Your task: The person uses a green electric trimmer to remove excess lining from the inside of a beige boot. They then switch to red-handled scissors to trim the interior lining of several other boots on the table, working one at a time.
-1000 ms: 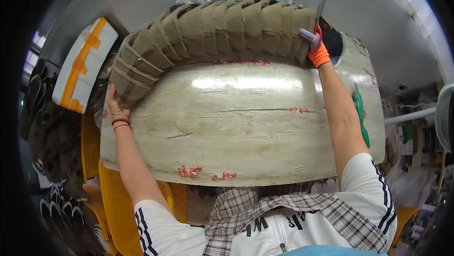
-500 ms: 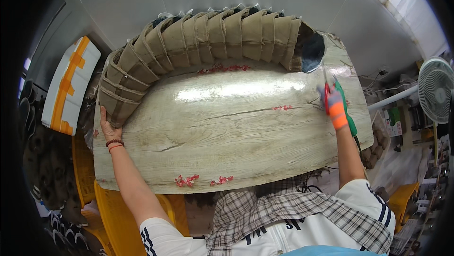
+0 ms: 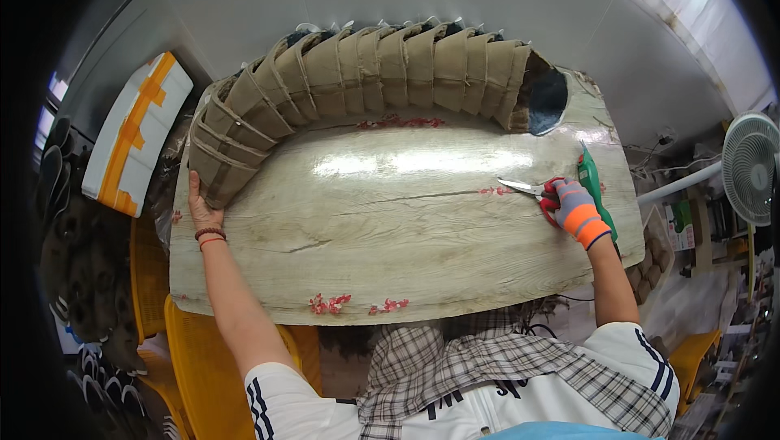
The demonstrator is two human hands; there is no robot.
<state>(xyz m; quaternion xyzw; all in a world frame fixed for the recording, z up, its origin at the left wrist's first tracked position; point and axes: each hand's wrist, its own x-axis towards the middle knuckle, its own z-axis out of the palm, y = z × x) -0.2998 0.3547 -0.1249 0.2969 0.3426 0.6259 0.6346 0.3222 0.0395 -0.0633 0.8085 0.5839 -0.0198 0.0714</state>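
Note:
A long curved row of overlapping tan fabric pieces point(image 3: 382, 74), with dark blue furry lining at its right end, arches across the far side of the table. My bare left hand point(image 3: 205, 208) grips the row's near-left end, its fingers partly hidden by the cloth. My right hand point(image 3: 574, 206), in a grey and orange glove, is closed round the red handles of a pair of scissors point(image 3: 524, 187). The blades point left over the tabletop, slightly parted. Just right of the glove lies a green corded hand tool point(image 3: 591, 176).
The wood-patterned table point(image 3: 406, 253) has rounded edges. A white foam box with orange tape point(image 3: 114, 147) stands to its left, above yellow crates point(image 3: 203, 359). At the right are a white fan point(image 3: 749, 165) and cluttered shelves. A grey wall backs the table.
My right hand has moved slightly down and turned the scissors so that the blades now point left. My left hand remains at the row's end. The whole view has shifted a little.

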